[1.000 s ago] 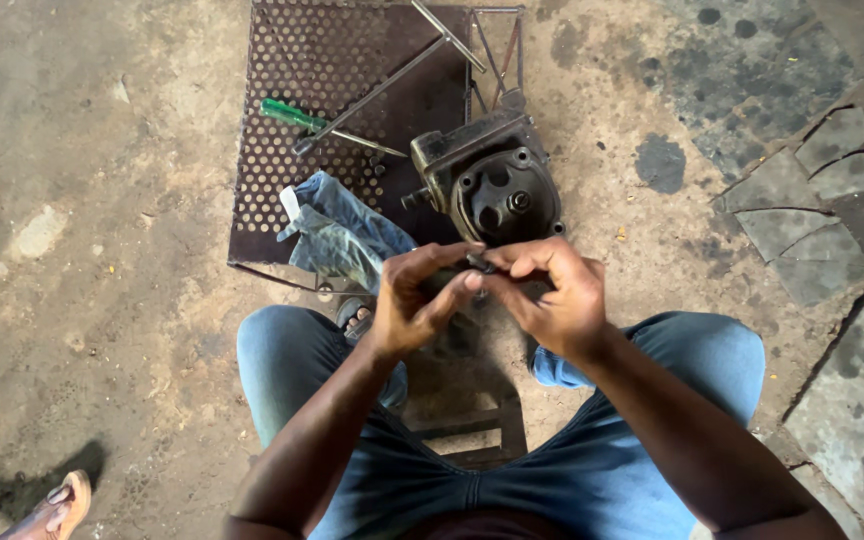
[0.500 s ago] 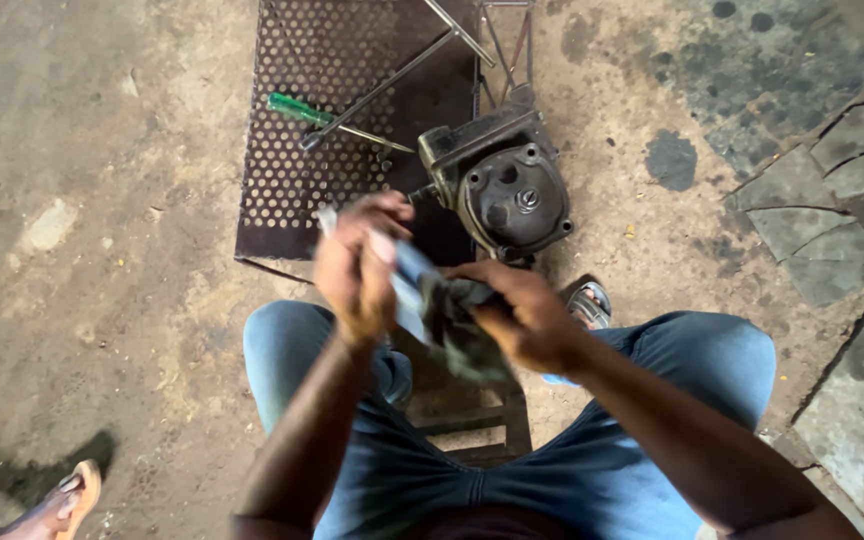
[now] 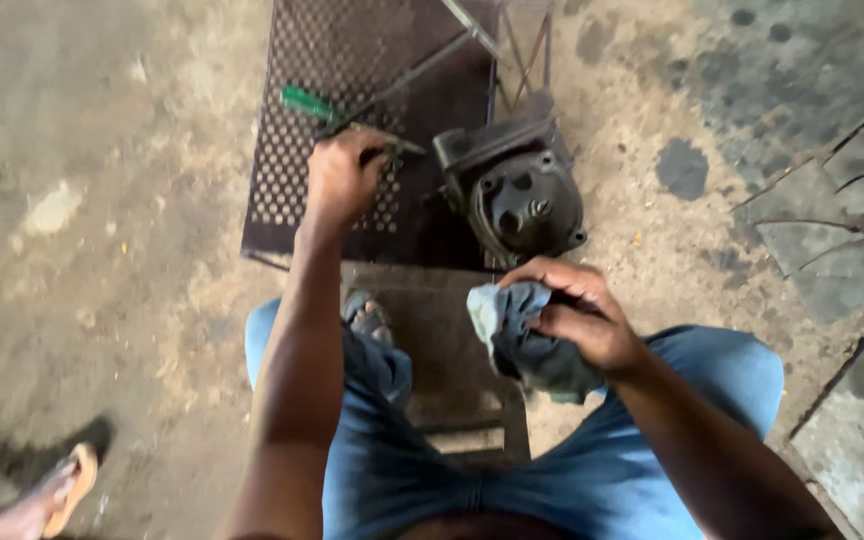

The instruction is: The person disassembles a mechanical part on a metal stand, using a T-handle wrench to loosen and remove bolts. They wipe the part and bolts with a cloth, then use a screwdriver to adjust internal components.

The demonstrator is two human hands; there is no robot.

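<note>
My left hand (image 3: 344,176) reaches forward onto the perforated metal sheet (image 3: 297,170), its fingers closed around something small and dark by the shaft of a green-handled screwdriver (image 3: 307,102); what it grips is hidden. My right hand (image 3: 582,315) is closed on a grey-blue rag (image 3: 527,345) held above my right knee. A dark round engine part (image 3: 522,195) sits on the sheet just ahead of the right hand.
Thin metal rods (image 3: 422,65) lie across the sheet beyond the screwdriver. A low stool (image 3: 452,360) shows between my jeans-clad legs. Another person's sandalled foot (image 3: 57,490) is at the lower left. Cracked paving slabs (image 3: 852,200) lie to the right on the dirty concrete.
My left hand let go of the rag and reached forward onto the perforated sheet near the screwdriver. The rag stays bunched in my right hand, which dropped lower and to the right.
</note>
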